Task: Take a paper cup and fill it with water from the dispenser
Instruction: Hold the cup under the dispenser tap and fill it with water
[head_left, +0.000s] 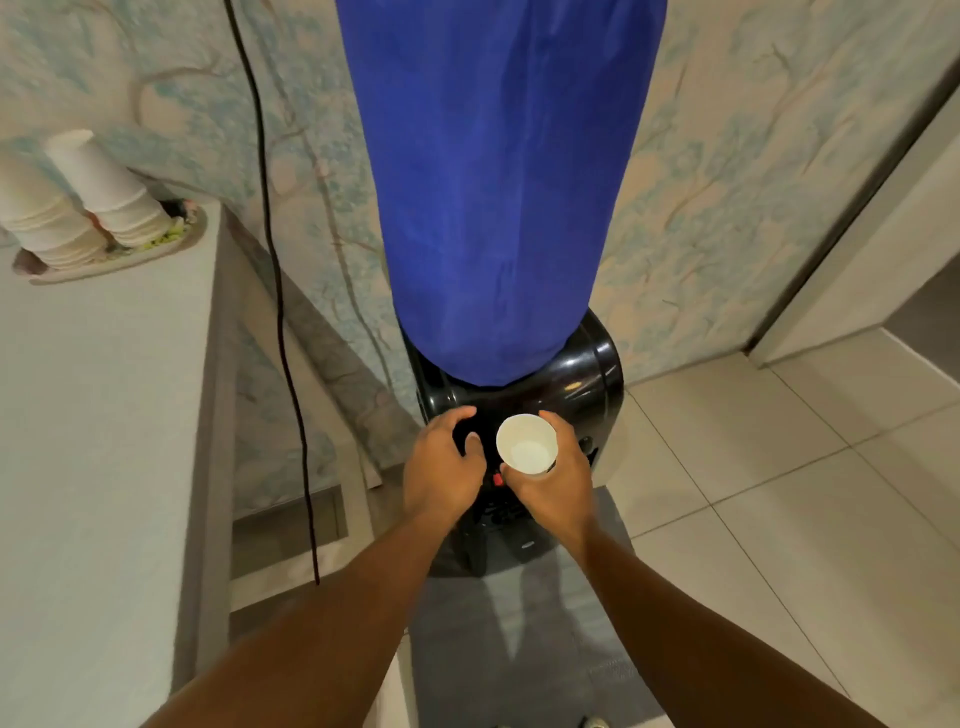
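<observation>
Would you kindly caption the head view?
Right hand holds white paper cup at black water dispenser; left hand on its front.

1. I've got a pale counter (104, 415) on my left, with a tray (171, 244) of stacked paper cups (111, 192) on it.
2. Tiled floor (779, 467) carries the black dispenser (587, 374) and a grey mat (519, 623).

I count two hands (441, 467), one held paper cup (526, 444), one dispenser (587, 379), two cup stacks (111, 192), one cable (270, 234).

Dim, soft, wide-angle-bent view; glare on the dispenser (597, 364).
</observation>
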